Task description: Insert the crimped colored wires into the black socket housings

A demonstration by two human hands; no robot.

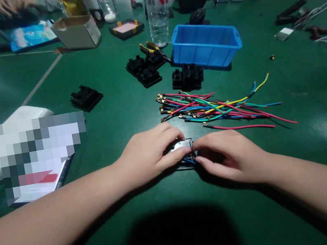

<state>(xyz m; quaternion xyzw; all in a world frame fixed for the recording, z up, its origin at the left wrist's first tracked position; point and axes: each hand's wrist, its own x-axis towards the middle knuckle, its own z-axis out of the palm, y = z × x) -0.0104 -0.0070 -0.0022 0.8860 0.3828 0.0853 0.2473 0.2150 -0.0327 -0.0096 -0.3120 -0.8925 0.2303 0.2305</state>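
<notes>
My left hand (152, 147) is closed on a small black plastic housing (184, 167) that lies on the green table. A silvery plate (185, 144) shows on the housing between my left thumb and fingers, and a short blue wire (189, 160) runs below the thumb. At the housing's right edge, my right hand (235, 156) has its thumb and fingertips drawn together; what they pinch is hidden. Just beyond both hands lies a loose bundle of red, green, blue and yellow wires (220, 108) with brass-coloured terminals at their left ends.
Several similar black housings (85, 97) sit farther back, near yellow-handled pliers (151, 48) and a blue bin (205, 46). A clear bottle (158, 19) stands behind. On the left are a phone (62, 156) and a white device (6, 140). Cables (317, 13) lie far right.
</notes>
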